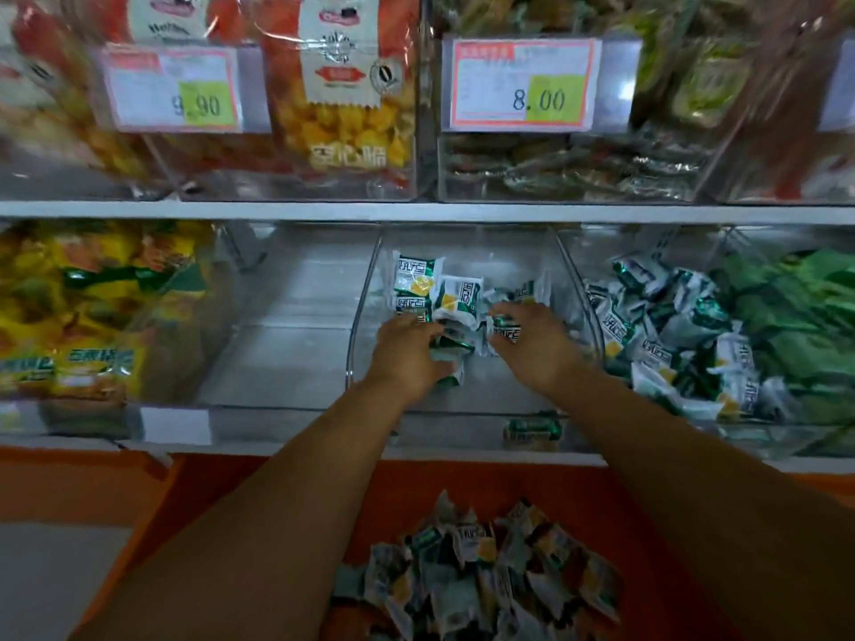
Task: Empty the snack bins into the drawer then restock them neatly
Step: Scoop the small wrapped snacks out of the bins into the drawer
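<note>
1. Clear acrylic centre bin (pixel 365 293) sits on the lower shelf (pixel 222 448). Both of the person's arms reach into it from the front.
2. A few green-and-white snack packets (pixel 444 298) lie inside, most toward the back and middle of the bin floor.
3. Left hand (pixel 407 358): palm down, fingers curled over a small bunch of the packets at the bin's front-left, gripping them.
4. Right hand (pixel 532 344): palm down, fingers curled round one packet near the bin's middle.
5. The hands are near each other but not touching.
6. One stray packet (pixel 532 427) lies on the ledge just in front of the bin, below the right wrist.
7. The orange drawer (pixel 462 483) is open under the shelf. A loose heap of packets (pixel 476 571) of the same kind sits in it, between the forearms.
8. The bin to the right (pixel 671 335) is piled with the same packets. Beyond it are plain green packs (pixel 796 316).
9. Far left are yellow packs (pixel 69 307), with another clear bin (pixel 287 316) between them and the centre one.
10. The upper shelf (pixel 416 210) carries bins with price tags: 9.90 (pixel 171 90) over orange bags (pixel 342 85), and 8.00 (pixel 523 85) over dark-wrapped snacks (pixel 555 168).
11. The picture is blurry, so the packet print is not readable.
</note>
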`<state>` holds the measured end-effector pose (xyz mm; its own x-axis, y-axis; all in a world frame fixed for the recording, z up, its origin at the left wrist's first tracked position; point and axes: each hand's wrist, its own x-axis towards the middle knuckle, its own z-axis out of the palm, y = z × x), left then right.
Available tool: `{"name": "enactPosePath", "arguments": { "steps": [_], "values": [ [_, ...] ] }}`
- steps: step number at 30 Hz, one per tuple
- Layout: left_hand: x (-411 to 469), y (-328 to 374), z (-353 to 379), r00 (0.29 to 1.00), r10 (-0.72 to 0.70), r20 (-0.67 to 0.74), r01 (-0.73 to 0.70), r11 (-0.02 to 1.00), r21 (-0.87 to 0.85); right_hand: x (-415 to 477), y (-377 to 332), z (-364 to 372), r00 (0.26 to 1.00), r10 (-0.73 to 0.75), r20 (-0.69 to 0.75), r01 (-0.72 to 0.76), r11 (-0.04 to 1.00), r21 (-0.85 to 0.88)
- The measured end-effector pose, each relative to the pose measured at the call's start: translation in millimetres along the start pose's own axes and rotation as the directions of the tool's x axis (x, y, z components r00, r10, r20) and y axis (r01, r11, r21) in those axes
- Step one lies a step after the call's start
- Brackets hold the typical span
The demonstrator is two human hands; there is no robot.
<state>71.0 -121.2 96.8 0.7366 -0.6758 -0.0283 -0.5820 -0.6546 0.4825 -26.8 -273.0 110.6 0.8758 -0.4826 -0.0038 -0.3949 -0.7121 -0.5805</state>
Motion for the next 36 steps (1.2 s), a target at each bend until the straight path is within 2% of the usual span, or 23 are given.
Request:
{"name": "enactPosePath", "arguments": {
  "steps": [2, 4, 7, 9, 11, 14, 22, 30, 34, 36],
  "values": [
    [16, -10, 13, 0.996, -0.071, 0.052, 0.067, 0.994, 0.081, 23, 6, 14, 0.996, 0.084, -0.003, -0.084, 0.996, -0.002],
    [28, -16, 22, 0.995, -0.076, 0.068, 0.066, 0.987, 0.145, 44, 12, 26, 0.989, 0.146, 0.004, -0.145, 0.987, -0.071],
    [38, -19, 29, 0.995, -0.052, 0.080, 0.027, 0.957, 0.287, 60, 17, 37, 0.984, 0.176, 0.031, -0.166, 0.965, -0.203],
    [40, -19, 31, 0.996, -0.050, 0.077, 0.022, 0.946, 0.324, 63, 17, 41, 0.984, 0.178, 0.016, -0.170, 0.958, -0.231],
    [42, -21, 34, 0.993, -0.070, 0.093, 0.039, 0.953, 0.301, 62, 18, 44, 0.981, 0.196, -0.011, -0.195, 0.967, -0.165],
    [43, -25, 38, 0.987, -0.097, 0.127, 0.059, 0.960, 0.273, 64, 20, 50, 0.964, 0.264, 0.035, -0.261, 0.963, -0.071],
    [38, -20, 31, 0.992, -0.095, 0.087, 0.080, 0.983, 0.168, 66, 21, 51, 0.962, 0.254, 0.097, -0.230, 0.951, -0.208],
    [34, -20, 31, 0.992, -0.104, 0.068, 0.100, 0.994, 0.053, 63, 18, 51, 0.972, 0.227, 0.060, -0.221, 0.971, -0.090],
    [33, -21, 29, 0.998, -0.057, 0.029, 0.058, 0.998, -0.039, 55, 12, 38, 0.961, 0.277, 0.020, -0.277, 0.961, 0.018],
    [28, -16, 23, 0.999, -0.024, -0.023, 0.021, 0.994, -0.112, 47, 7, 28, 0.958, 0.286, -0.008, -0.283, 0.951, 0.128]
  ]
}}
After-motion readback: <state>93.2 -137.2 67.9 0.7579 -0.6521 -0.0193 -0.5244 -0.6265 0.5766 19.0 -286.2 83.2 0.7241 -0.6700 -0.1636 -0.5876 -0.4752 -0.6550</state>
